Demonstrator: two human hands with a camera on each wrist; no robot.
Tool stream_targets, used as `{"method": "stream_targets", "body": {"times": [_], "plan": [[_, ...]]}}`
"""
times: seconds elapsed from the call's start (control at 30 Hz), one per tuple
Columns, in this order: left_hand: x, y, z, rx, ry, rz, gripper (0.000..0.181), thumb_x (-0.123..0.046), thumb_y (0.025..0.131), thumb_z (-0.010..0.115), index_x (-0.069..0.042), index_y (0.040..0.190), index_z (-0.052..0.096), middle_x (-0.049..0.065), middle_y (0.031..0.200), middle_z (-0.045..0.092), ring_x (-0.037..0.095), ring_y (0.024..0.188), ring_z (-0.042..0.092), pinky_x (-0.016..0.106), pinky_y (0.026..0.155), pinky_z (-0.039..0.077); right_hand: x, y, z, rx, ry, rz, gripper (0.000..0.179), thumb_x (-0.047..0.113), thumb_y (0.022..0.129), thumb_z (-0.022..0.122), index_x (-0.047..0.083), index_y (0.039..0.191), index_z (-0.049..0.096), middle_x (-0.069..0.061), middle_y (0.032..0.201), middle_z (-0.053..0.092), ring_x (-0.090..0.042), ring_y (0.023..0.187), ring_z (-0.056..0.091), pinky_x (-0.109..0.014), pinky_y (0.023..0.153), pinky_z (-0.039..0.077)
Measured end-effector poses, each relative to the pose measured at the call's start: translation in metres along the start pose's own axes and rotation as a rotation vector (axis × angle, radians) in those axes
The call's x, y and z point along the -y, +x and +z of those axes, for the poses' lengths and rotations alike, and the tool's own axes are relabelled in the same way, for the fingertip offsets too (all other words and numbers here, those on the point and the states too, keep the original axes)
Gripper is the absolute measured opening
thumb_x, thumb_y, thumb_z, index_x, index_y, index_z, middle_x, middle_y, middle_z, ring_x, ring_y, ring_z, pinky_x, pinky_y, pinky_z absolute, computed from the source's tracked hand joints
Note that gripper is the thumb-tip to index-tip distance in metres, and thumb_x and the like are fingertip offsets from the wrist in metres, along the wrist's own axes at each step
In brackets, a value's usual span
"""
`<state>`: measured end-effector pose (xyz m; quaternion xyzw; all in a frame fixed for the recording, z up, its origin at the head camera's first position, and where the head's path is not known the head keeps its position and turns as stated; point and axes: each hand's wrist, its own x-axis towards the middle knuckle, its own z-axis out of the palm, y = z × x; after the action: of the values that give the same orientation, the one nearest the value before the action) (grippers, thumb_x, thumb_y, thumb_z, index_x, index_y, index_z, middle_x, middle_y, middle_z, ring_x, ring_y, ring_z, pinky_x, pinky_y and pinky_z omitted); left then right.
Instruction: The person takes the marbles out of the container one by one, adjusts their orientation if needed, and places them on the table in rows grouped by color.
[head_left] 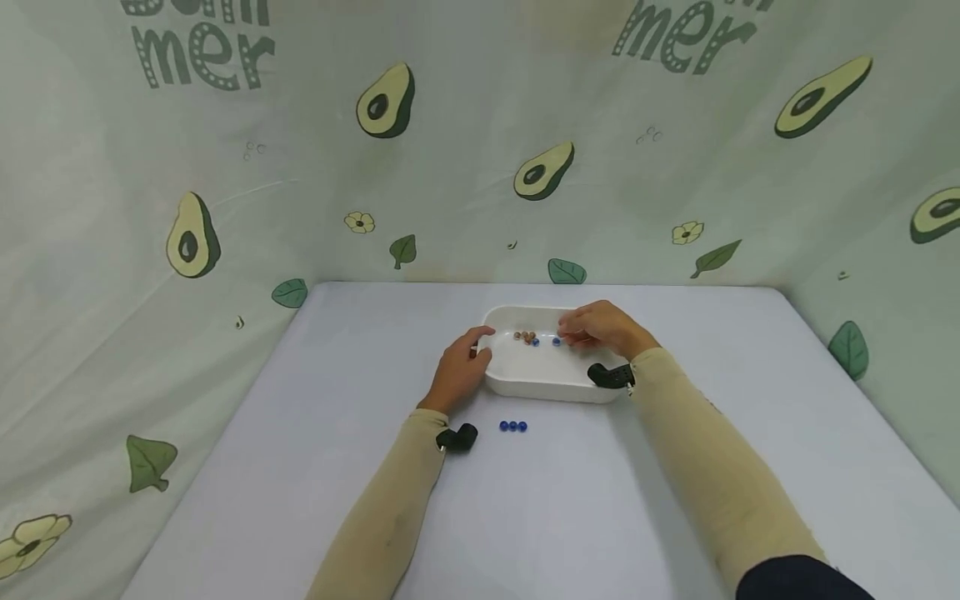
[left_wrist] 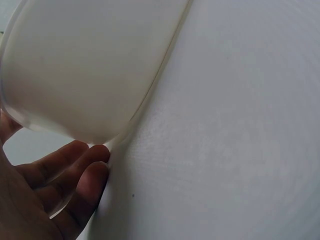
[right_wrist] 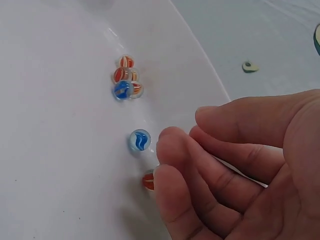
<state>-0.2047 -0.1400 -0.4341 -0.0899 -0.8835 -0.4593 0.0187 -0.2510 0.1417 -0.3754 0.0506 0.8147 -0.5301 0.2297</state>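
Note:
A white tray [head_left: 551,387] stands on the table, with red-and-white marbles [right_wrist: 121,75] grouped beside a blue marble [right_wrist: 122,90] along its far side. Another blue marble [right_wrist: 140,141] lies apart from that group, close to the fingertips of my right hand [head_left: 600,327]. This hand reaches over the tray, fingers loosely bent and nothing visible between them. Partly hidden behind a fingertip is one more red marble [right_wrist: 148,181]. At the tray's left end, my left hand [head_left: 459,367] holds the rim and side with fingers and thumb.
Three blue marbles [head_left: 513,426] sit in a short row on the white table [head_left: 555,517], in front of the tray. Behind the table hangs a pale cloth [head_left: 457,183] printed with avocados and leaves.

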Motion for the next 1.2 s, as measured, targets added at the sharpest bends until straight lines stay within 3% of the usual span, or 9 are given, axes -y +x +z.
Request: {"method": "stream_targets", "body": {"times": [0.13,0.67,1.0,1.2], "plan": [[0.002,-0.004,0.001,-0.013,-0.003,0.006,0.041,-0.027,0.095,0.052,-0.025,0.136,0.060,0.006,0.120,0.061,0.021,0.097,0.058,0.043,0.083,0.049,-0.003,0.001,0.005,0.006,-0.013,-0.006,0.039,0.015,0.092,0.072,0.000,0.127,0.064,-0.012,0.102,0.069,-0.019,0.083,0.064,-0.033,0.078,0.054],[-0.001,-0.004,0.002,-0.017,0.004,0.013,0.042,-0.025,0.095,0.053,-0.022,0.137,0.060,0.008,0.121,0.061,0.021,0.096,0.057,0.043,0.083,0.048,-0.008,0.007,0.005,0.032,-0.074,-0.047,0.030,0.009,0.093,0.069,-0.003,0.120,0.067,-0.013,0.098,0.070,-0.019,0.078,0.065,-0.032,0.075,0.055],[-0.001,-0.003,0.000,-0.006,-0.006,0.025,0.042,-0.025,0.095,0.052,-0.023,0.137,0.060,0.006,0.116,0.060,0.021,0.094,0.056,0.041,0.081,0.047,-0.002,0.009,0.003,0.040,-0.207,-0.057,0.027,0.010,0.093,0.070,-0.003,0.116,0.069,-0.014,0.094,0.071,-0.019,0.076,0.065,-0.033,0.075,0.055],[0.001,-0.003,-0.001,-0.005,-0.009,0.017,0.042,-0.025,0.095,0.052,-0.023,0.136,0.060,0.006,0.116,0.060,0.021,0.094,0.055,0.041,0.081,0.047,-0.004,0.013,0.004,0.035,-0.265,-0.119,0.025,0.010,0.091,0.072,-0.001,0.114,0.072,-0.011,0.088,0.072,-0.018,0.074,0.065,-0.031,0.071,0.055]]}}
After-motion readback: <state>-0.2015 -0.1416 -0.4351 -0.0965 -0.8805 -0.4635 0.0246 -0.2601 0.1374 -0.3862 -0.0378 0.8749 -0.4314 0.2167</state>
